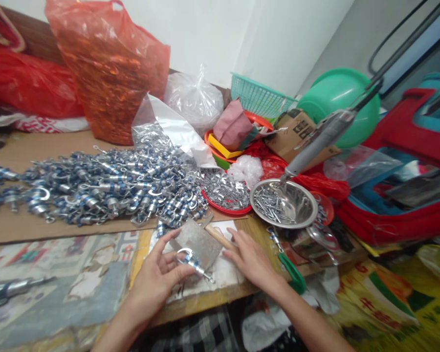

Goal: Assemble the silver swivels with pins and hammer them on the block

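My left hand (161, 271) is closed on a small metal hook fitting (191, 260) with a blue band, a curved open hook at one end and a small ring at the other. It is held over a flat grey metal block (198, 243) on the bench. My right hand (252, 256) has its thumb and fingers around the end of the wooden handle of a tool (221, 238). The tool's dark, narrow head lies by the block's far edge; its exact kind is unclear. Beyond my hands lies a large heap of similar hook fittings (110, 188).
A red tray (238, 211) of small metal pieces and a steel bowl (313, 210) of metal pins stand behind my right hand. A grey-handled lever (315, 139) rises over the bowl. Green-handled pliers (293, 274) lie at the bench edge. An orange bag (110, 73) stands at the back.
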The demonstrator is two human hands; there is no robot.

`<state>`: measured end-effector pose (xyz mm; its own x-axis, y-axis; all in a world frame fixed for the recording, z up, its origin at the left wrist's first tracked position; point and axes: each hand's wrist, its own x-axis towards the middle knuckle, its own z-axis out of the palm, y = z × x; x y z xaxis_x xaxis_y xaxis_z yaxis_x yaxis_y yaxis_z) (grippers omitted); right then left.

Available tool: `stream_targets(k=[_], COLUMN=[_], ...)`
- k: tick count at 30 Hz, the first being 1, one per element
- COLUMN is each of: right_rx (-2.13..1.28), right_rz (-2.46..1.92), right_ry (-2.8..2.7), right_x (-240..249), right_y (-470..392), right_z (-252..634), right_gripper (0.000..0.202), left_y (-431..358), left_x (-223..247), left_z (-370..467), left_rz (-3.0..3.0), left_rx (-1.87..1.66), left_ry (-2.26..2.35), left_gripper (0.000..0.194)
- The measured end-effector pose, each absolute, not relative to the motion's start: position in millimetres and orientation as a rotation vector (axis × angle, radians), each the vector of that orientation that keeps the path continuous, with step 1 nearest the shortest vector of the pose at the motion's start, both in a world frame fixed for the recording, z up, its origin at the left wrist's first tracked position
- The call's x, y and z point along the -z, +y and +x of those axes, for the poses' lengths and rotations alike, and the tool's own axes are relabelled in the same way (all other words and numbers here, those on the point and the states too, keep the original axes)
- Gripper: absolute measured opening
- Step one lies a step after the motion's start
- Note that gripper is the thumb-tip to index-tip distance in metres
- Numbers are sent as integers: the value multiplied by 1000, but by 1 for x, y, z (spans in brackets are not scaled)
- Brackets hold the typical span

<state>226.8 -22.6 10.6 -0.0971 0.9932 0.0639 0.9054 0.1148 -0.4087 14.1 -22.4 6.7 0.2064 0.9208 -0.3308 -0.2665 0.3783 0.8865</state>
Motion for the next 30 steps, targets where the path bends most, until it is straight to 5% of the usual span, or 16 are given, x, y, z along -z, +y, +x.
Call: stream_targets(k=[5,20,30], right_rx=[-515,-289,-346], right_rz=[-1827,-1347,-1421], right_ry=[-1993,-2177,-2186], right_x=[1,-44,-25], right_y=[-29,-76,-88], right_z=[241,228,230], right_gripper=[19,52,48], left_y=[-22,-23,-22], left_x=[-7,-7,-7], left_z=[14,14,17], left_rz=[769,819,840], left_rx=[-969,-974,-972], left_ry=[1004,1020,1020], left_gripper=[83,77,80])
